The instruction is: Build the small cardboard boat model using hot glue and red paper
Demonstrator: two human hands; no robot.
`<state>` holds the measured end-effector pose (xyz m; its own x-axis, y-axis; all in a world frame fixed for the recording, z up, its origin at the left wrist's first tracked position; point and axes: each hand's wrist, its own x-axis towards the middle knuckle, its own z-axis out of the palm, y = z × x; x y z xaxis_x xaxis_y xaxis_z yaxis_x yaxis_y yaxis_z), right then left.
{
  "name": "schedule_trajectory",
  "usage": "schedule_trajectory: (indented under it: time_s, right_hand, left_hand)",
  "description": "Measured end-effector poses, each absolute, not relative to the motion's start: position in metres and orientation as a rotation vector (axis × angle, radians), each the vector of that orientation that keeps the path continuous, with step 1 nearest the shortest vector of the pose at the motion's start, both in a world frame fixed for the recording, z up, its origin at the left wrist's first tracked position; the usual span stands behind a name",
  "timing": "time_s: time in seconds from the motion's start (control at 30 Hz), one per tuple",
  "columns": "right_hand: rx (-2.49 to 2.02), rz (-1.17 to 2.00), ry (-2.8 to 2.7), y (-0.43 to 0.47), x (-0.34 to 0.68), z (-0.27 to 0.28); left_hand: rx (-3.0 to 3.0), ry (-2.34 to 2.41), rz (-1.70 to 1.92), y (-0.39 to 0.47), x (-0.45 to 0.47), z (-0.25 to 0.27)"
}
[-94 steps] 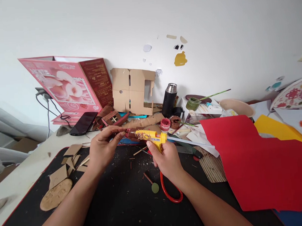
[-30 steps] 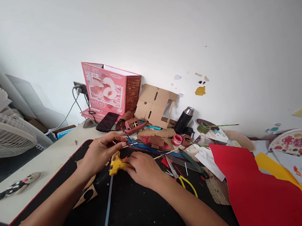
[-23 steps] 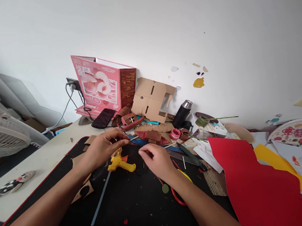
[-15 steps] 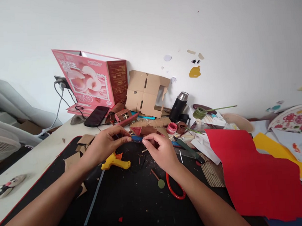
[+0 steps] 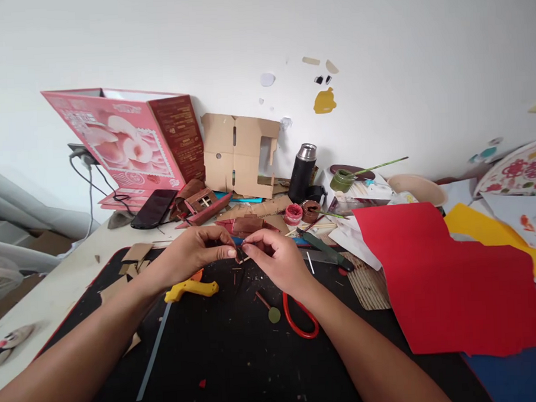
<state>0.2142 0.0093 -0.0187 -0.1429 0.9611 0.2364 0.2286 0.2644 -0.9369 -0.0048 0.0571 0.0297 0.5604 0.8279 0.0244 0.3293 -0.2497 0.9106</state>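
My left hand (image 5: 203, 251) and my right hand (image 5: 273, 257) meet over the black mat, both with thumb and forefinger pinched together. Between the fingertips shows a thin dark strand (image 5: 240, 255), partly hidden by the fingers; its exact kind is too small to make out. Just behind the hands lies a small brown and red painted piece (image 5: 249, 225). A yellow glue gun (image 5: 191, 289) rests below my left hand, with a pale grey strip (image 5: 154, 348) running from it. Under my right wrist are red-handled scissors (image 5: 302, 327), partly covered, and a brown stick with a green disc (image 5: 274, 314).
A small brown model house (image 5: 201, 203), a phone (image 5: 153, 208) and a pink box (image 5: 127, 142) stand at the back left. Paint jars (image 5: 293, 215), a black flask (image 5: 303, 173) and a knife (image 5: 327, 250) lie behind my right hand. Red sheet (image 5: 449, 282) covers the right.
The view has shifted, so the surroundings sit further left and mostly higher. My hands have come closer together, their fingertips now almost touching.
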Motion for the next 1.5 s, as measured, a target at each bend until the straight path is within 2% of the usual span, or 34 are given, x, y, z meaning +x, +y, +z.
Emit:
schedule_trajectory:
  time_s: [0.2, 0.83, 1.13, 1.5]
  right_hand:
    - [-1.077, 1.031, -1.585, 0.009, 0.226, -0.014]
    - [-0.993, 1.076, -1.608, 0.009, 0.232, -0.009]
    - [-0.906, 1.239, -1.504, 0.011, 0.232, -0.010]
    - [-0.938, 1.382, -1.485, 0.012, 0.233, -0.015]
  left_hand:
    - [1.741, 0.920, 0.529, 0.055, 0.012, 0.041]
    - [1.347, 0.889, 0.636, 0.050, 0.032, 0.018]
    - [1.674, 0.897, 0.724, 0.050, 0.029, 0.015]
    - [1.878, 0.898, 0.643, 0.053, 0.025, 0.020]
